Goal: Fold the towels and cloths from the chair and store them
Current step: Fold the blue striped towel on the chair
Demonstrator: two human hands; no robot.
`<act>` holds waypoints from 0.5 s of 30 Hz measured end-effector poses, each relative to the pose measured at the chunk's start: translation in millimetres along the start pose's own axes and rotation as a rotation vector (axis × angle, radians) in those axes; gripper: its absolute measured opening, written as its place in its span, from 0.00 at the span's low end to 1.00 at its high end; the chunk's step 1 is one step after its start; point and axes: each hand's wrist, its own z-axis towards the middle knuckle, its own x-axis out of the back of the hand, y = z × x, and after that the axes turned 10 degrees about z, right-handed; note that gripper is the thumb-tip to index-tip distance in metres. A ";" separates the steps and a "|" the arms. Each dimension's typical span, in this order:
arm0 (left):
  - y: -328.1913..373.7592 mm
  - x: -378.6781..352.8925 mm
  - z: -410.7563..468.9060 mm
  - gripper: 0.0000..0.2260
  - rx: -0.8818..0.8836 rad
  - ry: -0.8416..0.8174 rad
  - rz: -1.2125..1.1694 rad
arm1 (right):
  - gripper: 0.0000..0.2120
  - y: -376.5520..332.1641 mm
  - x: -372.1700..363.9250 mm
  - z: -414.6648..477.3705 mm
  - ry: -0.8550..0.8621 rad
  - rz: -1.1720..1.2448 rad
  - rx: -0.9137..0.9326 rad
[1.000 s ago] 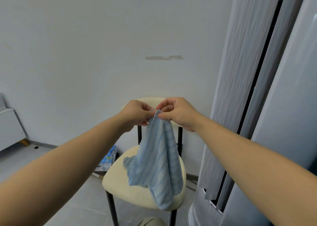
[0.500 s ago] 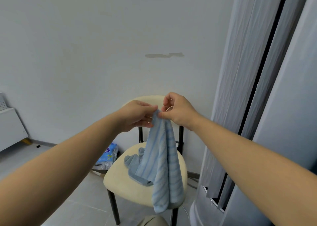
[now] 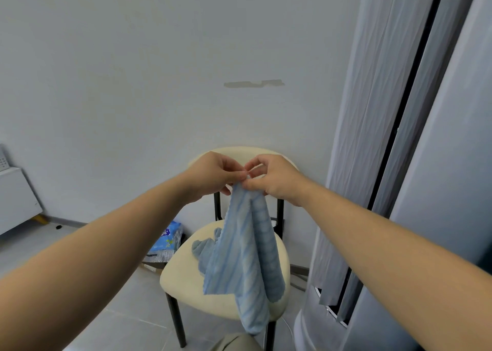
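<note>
A light blue striped cloth (image 3: 245,257) hangs in the air over a cream chair (image 3: 181,276) with black legs. My left hand (image 3: 213,176) and my right hand (image 3: 274,177) meet at its top edge, and both pinch the fabric there, close together in front of the chair's backrest. The cloth drapes down in folds past the seat's front edge. A second, darker blue cloth (image 3: 203,249) lies crumpled on the seat, partly hidden behind the hanging one.
A tall grey fabric wardrobe (image 3: 399,137) stands close on the right. A blue plastic packet (image 3: 166,241) lies on the tiled floor left of the chair. A white unit (image 3: 16,199) sits at the far left by the plain wall.
The cloth has been lifted off the seat and hangs freer and narrower, uncovering the darker cloth underneath. Both hands stayed together at its top edge.
</note>
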 end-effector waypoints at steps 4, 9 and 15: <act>4.7 5.9 2.6 0.05 -0.098 0.071 0.124 | 0.16 -4.1 -4.9 -8.5 -0.068 0.102 -0.133; 6.1 14.7 7.5 0.06 -0.064 0.111 0.101 | 0.17 -7.7 -13.7 -11.6 0.031 0.351 -0.262; 3.4 21.8 11.1 0.08 -0.045 0.226 0.025 | 0.22 -8.8 -22.4 -18.4 -0.062 0.190 -0.321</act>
